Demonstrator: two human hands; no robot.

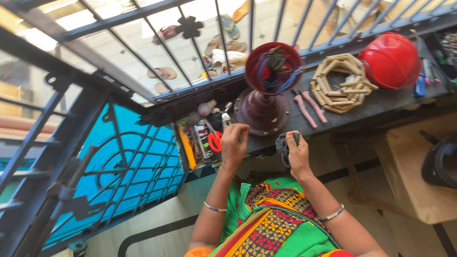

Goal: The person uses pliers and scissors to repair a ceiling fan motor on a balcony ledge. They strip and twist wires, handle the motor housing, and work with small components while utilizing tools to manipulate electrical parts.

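Bright green and patterned cloth (271,223) fills the bottom of the view, closest to the lens, and both forearms rise out of it toward the dark tabletop (381,102); a bangle sits on each wrist. Landmark for everything is the maroon fan motor (266,95), standing on its round base on that tabletop, its upper cup open with blue and red wiring exposed inside; so the motor looks opened up and far from closed again, and no cover sits on it yet, as far as I can judge. Left hand (234,143) is curled just in front of the motor's base, fingers bent inward at the edge; whether it pinches something small I cannot tell. Right hand (296,151) sits to the right of that base, fingers closed around a dark grey rag (283,146). Left of the motor lies a cluttered tool tray (200,140) with red-handled scissors (215,141); right of the motor lie pink-handled pliers (308,108), then a coiled bundle of tan tubing (339,85), then a red dome cover (391,60).
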